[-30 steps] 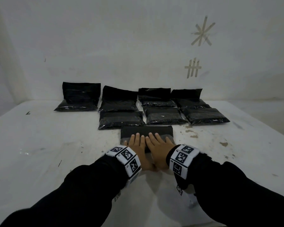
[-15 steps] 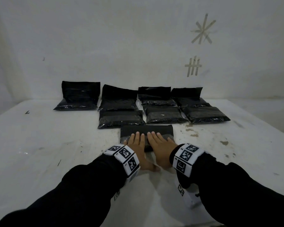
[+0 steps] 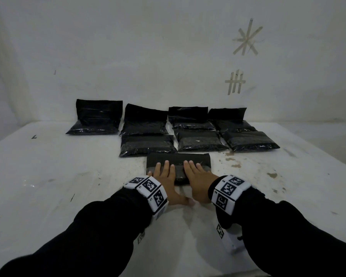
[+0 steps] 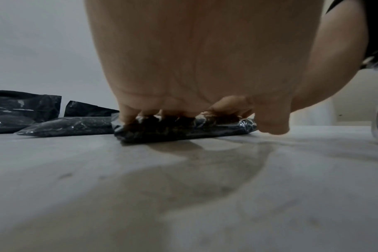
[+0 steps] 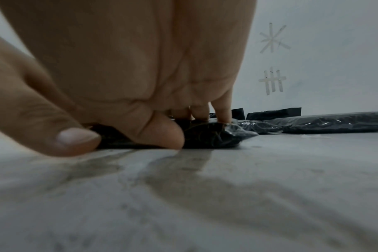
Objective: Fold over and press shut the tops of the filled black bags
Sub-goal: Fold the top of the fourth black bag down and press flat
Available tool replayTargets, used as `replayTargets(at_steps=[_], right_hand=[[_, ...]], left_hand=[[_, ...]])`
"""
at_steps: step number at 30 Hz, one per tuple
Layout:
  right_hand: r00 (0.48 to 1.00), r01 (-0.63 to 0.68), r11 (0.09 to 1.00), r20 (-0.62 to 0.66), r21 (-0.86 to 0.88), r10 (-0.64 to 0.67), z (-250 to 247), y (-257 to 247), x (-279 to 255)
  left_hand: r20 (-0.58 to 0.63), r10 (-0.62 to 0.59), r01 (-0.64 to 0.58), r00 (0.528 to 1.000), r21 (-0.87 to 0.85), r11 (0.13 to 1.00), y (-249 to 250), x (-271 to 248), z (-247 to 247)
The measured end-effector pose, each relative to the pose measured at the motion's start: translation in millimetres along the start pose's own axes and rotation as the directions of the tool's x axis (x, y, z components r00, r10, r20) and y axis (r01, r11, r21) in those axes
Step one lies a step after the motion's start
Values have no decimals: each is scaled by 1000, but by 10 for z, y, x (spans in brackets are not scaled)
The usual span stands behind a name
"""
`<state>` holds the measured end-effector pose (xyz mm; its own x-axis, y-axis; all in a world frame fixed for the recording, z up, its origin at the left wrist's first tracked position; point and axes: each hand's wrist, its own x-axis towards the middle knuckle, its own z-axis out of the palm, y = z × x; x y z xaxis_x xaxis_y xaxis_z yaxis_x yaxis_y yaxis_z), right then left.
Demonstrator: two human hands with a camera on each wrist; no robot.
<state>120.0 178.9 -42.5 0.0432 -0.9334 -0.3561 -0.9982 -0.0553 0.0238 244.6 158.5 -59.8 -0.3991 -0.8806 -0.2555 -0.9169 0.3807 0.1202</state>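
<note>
A filled black bag [image 3: 178, 159] lies flat on the white table just in front of me, its top folded over. My left hand [image 3: 165, 172] presses its left half with straight fingers. My right hand [image 3: 196, 172] lies flat on its right half, fingers straight. In the left wrist view the left hand [image 4: 183, 68] bears down on the bag [image 4: 183, 131], thumb off its near edge. The right wrist view shows the right hand [image 5: 140, 68] on the bag [image 5: 209, 136], thumb tip on the table.
Behind the pressed bag lie three folded flat bags [image 3: 147, 145] in a row. Further back several bags [image 3: 98, 116] lean against the white wall with their tops standing up. Tape marks [image 3: 235, 82] stick to the wall. Brown stains [image 3: 234, 162] spot the table [image 3: 48, 186] at right.
Both hands have slid apart sideways along the folded top, left hand leftward and right hand rightward, while still pressing flat. The bag stays where it was.
</note>
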Motion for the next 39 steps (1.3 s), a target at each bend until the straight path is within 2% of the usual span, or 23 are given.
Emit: replayTargets(at_steps=[3,8,13,17,21,27,31,36,39], right_hand=[[1000,7,999,-13,-34,-7,11,18,-18],[998,-55,984,-29,-171,51,31,-7,-36],[1000,-13,999,-23,-49,12,24,48,-63],[1000,15,998,5,58,-15,-29,115,-89],[999,-28,999,-40,-38,27,-7,109,-92],[981,-146,954,-165,-260,105,-2,45,-100],[982,-141,976,-147,-167,116,15,10,-83],[985,-101,995,-140,-11,98,-20,63,-142],[992,-100,995,-78,-19,98,-35,134,-180]], left_hand=[[4,8,-8,1000,-26,1000,-13,-12,-3],[-13,20,-20,1000,5,1000,-41,-5,21],[-49,-16,22,999,121,992,-52,-13,26],[-12,-31,31,999,34,999,-56,-16,30],[0,-21,21,1000,-18,1000,-95,-10,11],[-29,-66,69,997,138,988,-96,-31,24],[-46,-92,99,995,172,980,-107,-57,-6],[19,-99,99,995,-13,995,-81,-100,-6],[48,-103,103,994,-6,995,-97,-116,-23]])
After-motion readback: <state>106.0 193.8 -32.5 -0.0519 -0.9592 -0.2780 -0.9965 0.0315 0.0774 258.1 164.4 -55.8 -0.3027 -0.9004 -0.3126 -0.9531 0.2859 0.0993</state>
